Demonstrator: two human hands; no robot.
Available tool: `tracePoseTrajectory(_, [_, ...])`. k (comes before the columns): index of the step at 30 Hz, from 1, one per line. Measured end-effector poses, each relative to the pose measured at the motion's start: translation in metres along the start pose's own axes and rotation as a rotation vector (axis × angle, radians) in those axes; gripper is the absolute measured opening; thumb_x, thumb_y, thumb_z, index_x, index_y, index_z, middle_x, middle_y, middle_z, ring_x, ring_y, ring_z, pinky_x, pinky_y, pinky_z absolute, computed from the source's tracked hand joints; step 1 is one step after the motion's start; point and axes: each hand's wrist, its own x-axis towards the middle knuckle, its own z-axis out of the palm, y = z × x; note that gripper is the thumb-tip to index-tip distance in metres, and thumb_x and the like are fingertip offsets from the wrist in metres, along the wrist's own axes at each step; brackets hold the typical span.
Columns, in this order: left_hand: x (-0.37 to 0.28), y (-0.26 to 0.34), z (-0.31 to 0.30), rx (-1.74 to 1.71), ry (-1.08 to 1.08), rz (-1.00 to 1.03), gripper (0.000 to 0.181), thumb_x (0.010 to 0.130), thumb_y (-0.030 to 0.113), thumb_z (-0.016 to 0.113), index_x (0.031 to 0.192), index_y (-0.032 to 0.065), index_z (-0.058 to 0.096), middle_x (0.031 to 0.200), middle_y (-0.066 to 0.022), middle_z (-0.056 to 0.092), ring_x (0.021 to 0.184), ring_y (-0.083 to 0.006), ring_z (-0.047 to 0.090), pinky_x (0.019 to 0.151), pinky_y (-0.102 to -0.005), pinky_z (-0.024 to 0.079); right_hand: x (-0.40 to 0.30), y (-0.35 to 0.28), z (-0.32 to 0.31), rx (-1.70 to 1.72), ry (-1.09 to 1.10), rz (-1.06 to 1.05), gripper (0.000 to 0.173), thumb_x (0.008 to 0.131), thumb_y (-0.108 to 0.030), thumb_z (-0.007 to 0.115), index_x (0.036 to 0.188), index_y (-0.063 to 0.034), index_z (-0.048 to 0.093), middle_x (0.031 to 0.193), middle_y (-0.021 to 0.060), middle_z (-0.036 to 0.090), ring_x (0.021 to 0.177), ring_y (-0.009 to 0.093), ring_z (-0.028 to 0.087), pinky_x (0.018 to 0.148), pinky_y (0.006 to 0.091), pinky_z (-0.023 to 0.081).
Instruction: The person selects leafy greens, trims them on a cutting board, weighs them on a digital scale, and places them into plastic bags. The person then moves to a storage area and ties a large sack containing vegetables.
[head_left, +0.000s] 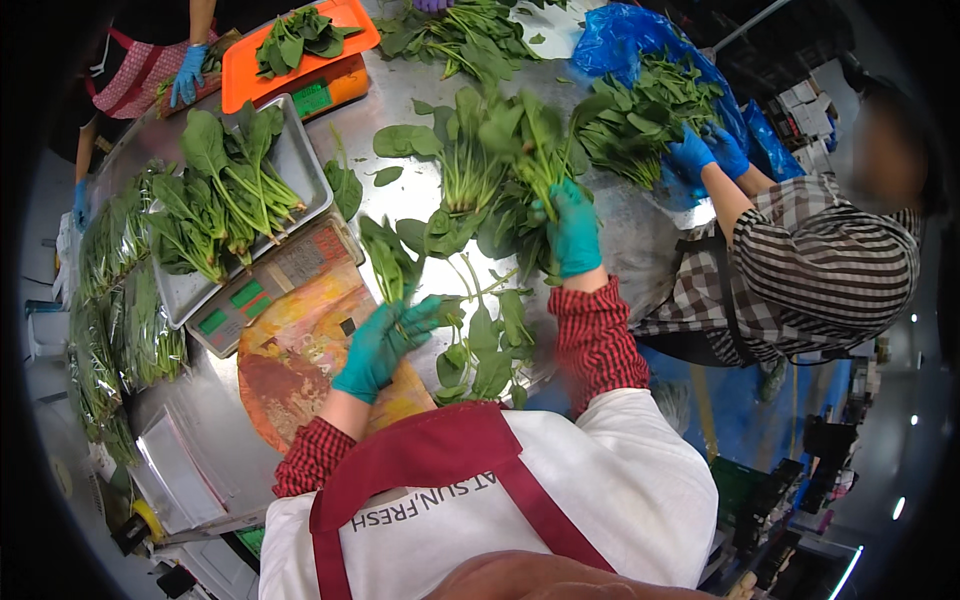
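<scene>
Both my hands wear green gloves. My left hand (388, 341) has its fingers round the stem ends of a small leafy spinach bunch (390, 259), which points away from me. My right hand (571, 229) grips another spinach bunch (536, 142) by its stems; its leaves are blurred. Between and beyond the hands, a pile of loose spinach (469, 161) lies on the metal table (622, 217). Nearer to me are scattered leafy stems (484, 345). A metal tray (319, 169) with spinach bunches rests on a scale (225, 319) at the left.
A stained round board (285, 375) lies beneath my left forearm. Wrapped greens (135, 300) line the left edge. An orange scale tray (240, 71) holds more leaves. At the right, a co-worker's blue-gloved hands (705, 154) touch greens by a blue plastic bag (622, 37). Another person stands at the upper left.
</scene>
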Motion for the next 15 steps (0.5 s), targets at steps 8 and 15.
tracePoseTrajectory(8, [-0.004, -0.031, 0.023, -0.373, -0.109, 0.21, 0.044, 0.091, 0.015, 0.039, 0.133, 0.0049, 0.032, 0.134, -0.0101, 0.039, 0.116, -0.0236, 0.045, 0.098, -0.0387, 0.036, -0.083, 0.015, 0.063, -0.058, -0.019, -0.266, 0.038, 0.093, -0.02, 0.044, 0.127, -0.0043, 0.041, 0.094, 0.007, 0.059, 0.066, 0.01, 0.054, 0.057, 0.0225, 0.047])
tracePoseTrajectory(15, [0.006, -0.035, -0.007, -0.418, 0.111, 0.071, 0.04, 0.088, 0.02, 0.052, 0.125, 0.004, 0.044, 0.118, -0.0079, 0.052, 0.106, -0.0201, 0.049, 0.095, -0.0394, 0.038, -0.125, 0.063, 0.081, -1.008, -0.746, -0.355, 0.044, 0.08, -0.032, 0.059, 0.114, -0.0045, 0.052, 0.09, 0.0172, 0.054, 0.079, 0.034, 0.054, 0.071, 0.0414, 0.045])
